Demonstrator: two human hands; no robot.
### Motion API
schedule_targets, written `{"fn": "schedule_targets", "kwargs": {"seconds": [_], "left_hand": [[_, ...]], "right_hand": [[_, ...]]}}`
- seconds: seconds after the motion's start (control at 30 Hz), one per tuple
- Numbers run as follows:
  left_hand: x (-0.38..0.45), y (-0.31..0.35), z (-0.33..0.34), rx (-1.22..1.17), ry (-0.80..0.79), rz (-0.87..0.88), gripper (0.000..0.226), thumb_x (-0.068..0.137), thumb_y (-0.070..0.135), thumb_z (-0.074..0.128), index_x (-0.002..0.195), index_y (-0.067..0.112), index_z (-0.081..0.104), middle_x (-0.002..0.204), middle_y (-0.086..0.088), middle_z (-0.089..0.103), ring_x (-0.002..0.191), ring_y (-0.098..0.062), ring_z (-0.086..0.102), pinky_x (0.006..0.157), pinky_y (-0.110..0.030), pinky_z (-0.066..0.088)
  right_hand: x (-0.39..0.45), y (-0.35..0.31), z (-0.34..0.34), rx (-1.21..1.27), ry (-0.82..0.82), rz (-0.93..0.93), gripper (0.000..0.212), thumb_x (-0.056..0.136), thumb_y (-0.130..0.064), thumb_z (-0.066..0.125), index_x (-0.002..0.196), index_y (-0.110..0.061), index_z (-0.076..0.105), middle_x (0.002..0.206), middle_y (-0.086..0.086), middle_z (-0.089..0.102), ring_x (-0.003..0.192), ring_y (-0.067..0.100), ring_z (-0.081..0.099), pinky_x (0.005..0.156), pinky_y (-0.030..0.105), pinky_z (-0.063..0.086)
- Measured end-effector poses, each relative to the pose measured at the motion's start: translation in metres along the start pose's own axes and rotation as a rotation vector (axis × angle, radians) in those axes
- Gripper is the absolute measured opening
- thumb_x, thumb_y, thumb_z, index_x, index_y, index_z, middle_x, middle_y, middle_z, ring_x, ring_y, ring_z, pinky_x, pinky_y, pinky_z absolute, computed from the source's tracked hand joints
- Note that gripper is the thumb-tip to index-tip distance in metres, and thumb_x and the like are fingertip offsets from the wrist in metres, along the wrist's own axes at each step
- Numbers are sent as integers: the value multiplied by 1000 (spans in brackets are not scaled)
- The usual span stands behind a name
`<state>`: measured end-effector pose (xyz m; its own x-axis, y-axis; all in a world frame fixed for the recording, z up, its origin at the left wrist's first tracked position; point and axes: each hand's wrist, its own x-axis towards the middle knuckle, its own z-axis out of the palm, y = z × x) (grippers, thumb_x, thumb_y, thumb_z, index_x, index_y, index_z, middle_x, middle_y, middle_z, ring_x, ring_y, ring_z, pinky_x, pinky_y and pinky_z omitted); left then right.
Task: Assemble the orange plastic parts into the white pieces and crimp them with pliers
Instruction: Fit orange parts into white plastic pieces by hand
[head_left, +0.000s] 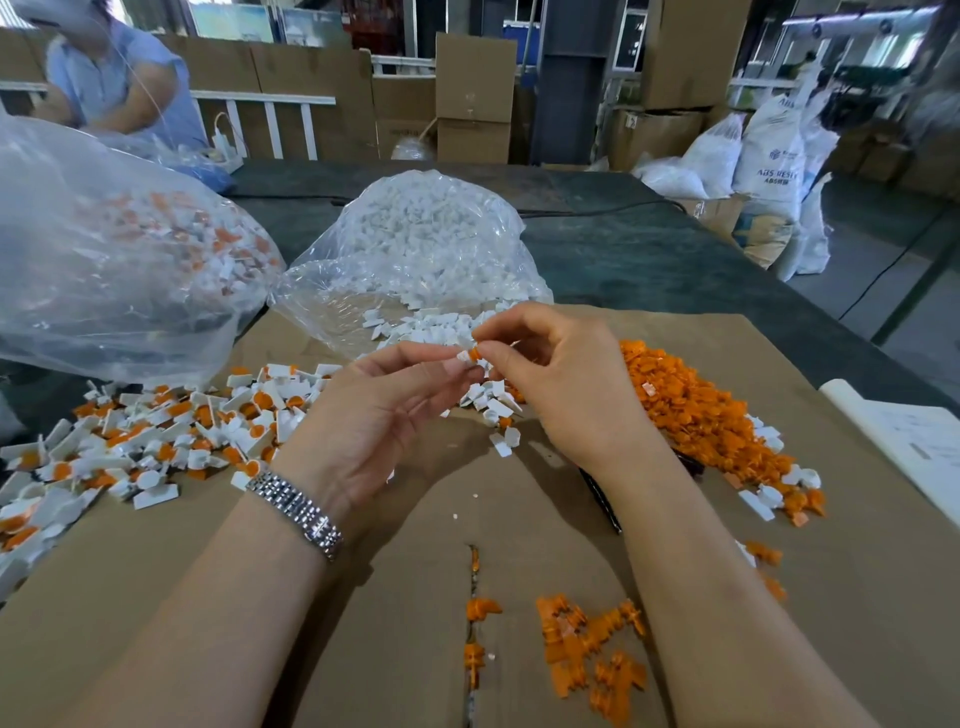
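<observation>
Pinching: left hand (387, 415) is holding a white piece (462, 357) at its fingertips, grip closed on it
right hand (566, 379): grip is pinching an orange part (475, 354), pressing it against the white piece
held pair: sitting at frame centre, above the cardboard sheet (415, 519) on the table (623, 249)
orange pile (696, 410): lying at 3 o'clock of the hands, on the cardboard
loose orange parts (592, 654): lying at 5 o'clock, near the right forearm
assembled pieces (156, 441): spreading out at 9 o'clock, white with orange caps
white pieces bag (415, 249): clear bag lying open at 12 o'clock, white pieces spilling toward the hands
second bag (114, 249): sitting at 10 o'clock, holding mixed white and orange pieces
watch (296, 512): metal band sitting on left wrist
dark tool (602, 499): partly hidden under right forearm, cannot tell what it is
other person (114, 73): sitting at 11 o'clock behind the table
</observation>
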<state>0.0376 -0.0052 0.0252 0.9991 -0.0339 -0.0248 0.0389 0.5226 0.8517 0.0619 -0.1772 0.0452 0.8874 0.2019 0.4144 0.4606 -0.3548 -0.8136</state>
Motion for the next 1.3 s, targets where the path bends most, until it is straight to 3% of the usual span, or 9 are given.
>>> {"fn": "schedule_targets", "kwargs": {"seconds": [0.1, 0.2, 0.33, 0.53, 0.67, 0.97, 1.1, 1.17, 1.3], "left_hand": [[0, 0, 0, -27, -12, 16, 9, 74, 2, 75, 83, 4, 77, 98, -18, 76, 99, -27, 75, 84, -27, 59], [0, 0, 0, -41, 3, 42, 27, 75, -6, 71, 101, 0, 70, 89, -12, 74, 93, -24, 75, 83, -28, 60], [-2, 2, 1, -36, -9, -21, 43, 75, -7, 69, 118, -12, 64, 105, -21, 74, 96, -27, 75, 80, -26, 61], [-3, 5, -2, 18, -48, 10, 29, 74, -4, 70, 102, -5, 74, 102, -21, 76, 95, -26, 76, 76, -23, 60], [-3, 3, -3, 25, -40, 69, 20, 73, -7, 70, 91, 0, 76, 97, -19, 76, 93, -27, 76, 77, -25, 60], [-3, 4, -4, 33, -45, 72, 22, 72, -4, 72, 93, 0, 76, 97, -19, 76, 92, -26, 76, 76, -23, 60], [-4, 3, -4, 190, -17, 183, 27, 72, 5, 77, 99, 2, 75, 104, -17, 76, 100, -26, 74, 83, -25, 58], [-4, 3, -4, 160, -21, 171, 27, 73, 5, 76, 99, 3, 75, 103, -15, 77, 99, -25, 74, 82, -25, 58], [-4, 6, -4, 26, -43, 65, 36, 76, 1, 70, 111, -4, 67, 103, -13, 77, 94, -20, 75, 77, -23, 59]], "right_hand": [[-1, -2, 1, -33, -8, -38, 8, 92, -13, 72, 98, -17, 76, 87, -10, 73, 81, 6, 68, 73, 19, 52], [-2, -3, 4, -54, -8, -84, 8, 91, -12, 72, 96, -18, 76, 88, -9, 73, 82, 7, 67, 73, 19, 50], [-4, -4, 3, -72, -17, -101, 9, 91, -12, 72, 95, -18, 75, 89, -9, 72, 83, 7, 68, 75, 25, 54], [-3, -4, -4, -97, -43, -86, 3, 92, -19, 74, 94, -21, 74, 87, -10, 71, 76, 3, 64, 67, 16, 43], [-5, -5, 0, -159, -43, -126, 4, 94, -18, 71, 97, -16, 73, 91, -6, 71, 85, 10, 67, 76, 30, 54], [-7, -12, 2, -205, -47, -142, 3, 95, -17, 69, 96, -15, 71, 91, -4, 69, 85, 14, 66, 79, 40, 54], [-7, -12, 3, -109, -15, 49, 8, 93, -28, 71, 87, -22, 72, 75, -12, 69, 70, 2, 63, 66, 26, 51], [-8, -12, 0, -3, -72, 118, 12, 92, -32, 72, 85, -23, 73, 72, -11, 69, 64, -1, 59, 62, 18, 48], [-7, -13, -9, 109, -177, 96, 19, 86, -27, 80, 103, -26, 72, 90, -5, 72, 72, 5, 62, 74, 25, 55]]}}
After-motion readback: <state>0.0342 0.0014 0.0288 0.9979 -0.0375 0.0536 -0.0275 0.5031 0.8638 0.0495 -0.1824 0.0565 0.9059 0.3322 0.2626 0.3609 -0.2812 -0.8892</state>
